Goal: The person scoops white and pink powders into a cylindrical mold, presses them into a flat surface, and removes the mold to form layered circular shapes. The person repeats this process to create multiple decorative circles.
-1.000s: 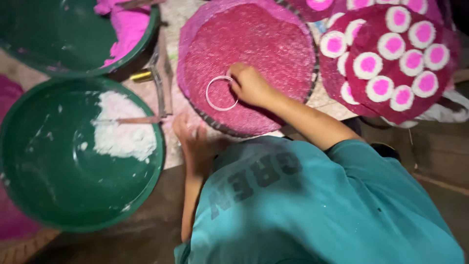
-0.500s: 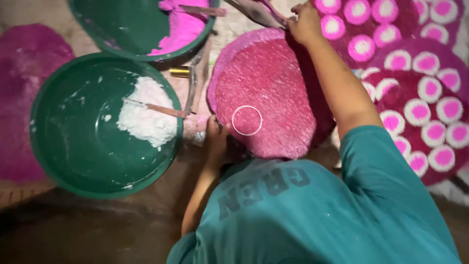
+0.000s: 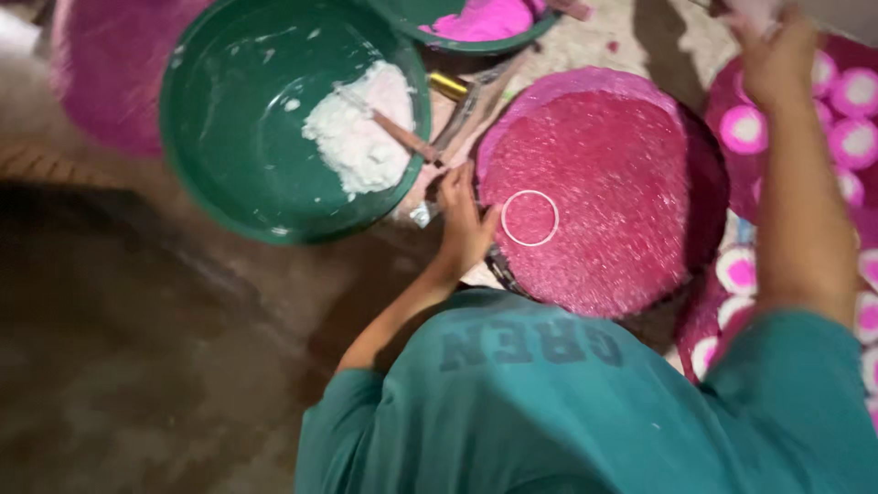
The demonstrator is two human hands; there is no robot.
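Pink-coated round woven tray [image 3: 594,197], grainy and glittering, lies on the floor before the person, a thin white ring [image 3: 530,218] resting on its near part. Left hand [image 3: 465,220] grips its left rim, fingers curled over the edge. Right hand [image 3: 776,55] reaches beyond it; whether its fingers hold anything cannot be told.

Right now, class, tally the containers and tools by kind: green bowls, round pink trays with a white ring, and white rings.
Green bowls: 2
Round pink tray with a ring: 1
White ring: 1
Total: 4
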